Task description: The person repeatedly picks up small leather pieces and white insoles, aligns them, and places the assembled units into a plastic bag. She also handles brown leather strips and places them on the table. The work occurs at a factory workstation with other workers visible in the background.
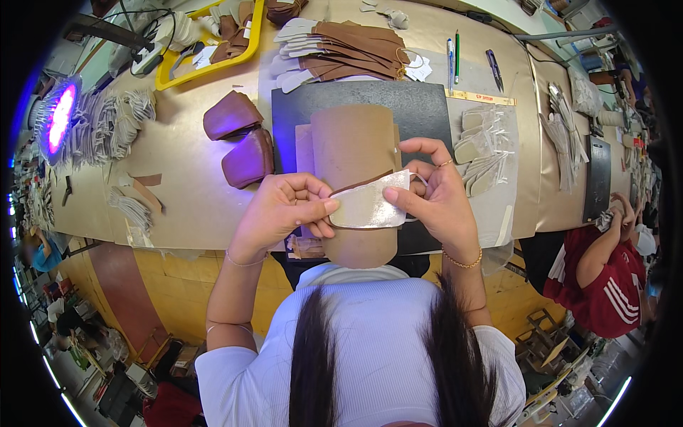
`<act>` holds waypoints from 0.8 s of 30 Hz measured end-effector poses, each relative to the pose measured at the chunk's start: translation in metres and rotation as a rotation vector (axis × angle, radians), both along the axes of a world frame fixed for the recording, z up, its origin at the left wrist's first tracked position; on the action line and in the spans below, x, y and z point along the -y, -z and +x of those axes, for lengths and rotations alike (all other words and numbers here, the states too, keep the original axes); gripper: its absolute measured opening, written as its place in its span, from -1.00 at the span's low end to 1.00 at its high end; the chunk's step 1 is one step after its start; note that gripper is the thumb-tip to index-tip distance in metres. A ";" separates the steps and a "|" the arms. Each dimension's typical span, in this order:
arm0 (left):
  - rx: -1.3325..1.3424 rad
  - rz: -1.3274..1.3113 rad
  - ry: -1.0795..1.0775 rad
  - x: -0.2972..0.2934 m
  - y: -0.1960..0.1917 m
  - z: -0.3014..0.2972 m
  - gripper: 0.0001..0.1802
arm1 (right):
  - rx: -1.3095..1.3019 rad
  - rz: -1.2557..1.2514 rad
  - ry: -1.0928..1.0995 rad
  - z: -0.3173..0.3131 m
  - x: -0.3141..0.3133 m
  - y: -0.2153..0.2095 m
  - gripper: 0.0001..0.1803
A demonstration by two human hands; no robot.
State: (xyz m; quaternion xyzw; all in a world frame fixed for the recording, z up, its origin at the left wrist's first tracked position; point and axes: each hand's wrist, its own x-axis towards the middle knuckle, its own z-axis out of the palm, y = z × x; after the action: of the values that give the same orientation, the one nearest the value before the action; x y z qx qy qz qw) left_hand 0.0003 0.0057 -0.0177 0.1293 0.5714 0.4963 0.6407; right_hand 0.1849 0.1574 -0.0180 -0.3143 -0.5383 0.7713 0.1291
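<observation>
A pale, shiny-backed leather piece with a brown edge lies across a tan, curved work block. At the piece's left end, my left hand is closed, thumb and fingers pinching it. My right hand grips the other end, its thumb pressed on the pale face and the index finger raised. The block rests on a black board. Two brown, rounded leather pieces sit left of the board. What lies under the held piece is hidden.
Brown leather strips are stacked beyond the board. A yellow tray stands far left, a lit lamp at the left edge. Pale cut pieces, pens and a ruler lie right. Another person works at far right.
</observation>
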 end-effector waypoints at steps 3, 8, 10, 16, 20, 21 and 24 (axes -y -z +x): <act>0.010 0.006 0.004 -0.001 0.001 0.000 -0.89 | 0.017 0.009 0.012 0.001 0.000 -0.001 -0.46; 0.026 0.031 -0.003 0.000 0.003 0.002 -0.87 | 0.149 0.092 -0.086 0.008 -0.004 -0.006 -0.64; 0.039 0.066 0.002 0.004 0.009 0.003 -0.83 | 0.107 0.130 -0.030 0.009 0.004 -0.009 -0.74; 0.112 0.206 0.067 0.017 0.009 -0.005 -0.86 | -0.046 0.081 -0.218 0.010 0.002 -0.016 -0.81; 0.115 0.253 0.063 0.019 0.010 -0.009 -0.82 | -0.135 0.042 -0.319 0.019 -0.002 -0.028 -0.82; 0.092 0.241 0.079 0.014 0.006 -0.009 -0.81 | -0.125 -0.008 -0.327 0.024 -0.005 -0.029 -0.80; -0.074 0.192 0.130 -0.002 0.004 -0.005 -0.73 | -0.160 0.151 -0.405 0.031 -0.017 -0.032 -0.83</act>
State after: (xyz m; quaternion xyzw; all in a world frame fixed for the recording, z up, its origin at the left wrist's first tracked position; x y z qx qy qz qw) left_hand -0.0046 0.0081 -0.0221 0.2452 0.5350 0.5010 0.6345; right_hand 0.2157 0.1744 0.0144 -0.1272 -0.6346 0.7614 0.0370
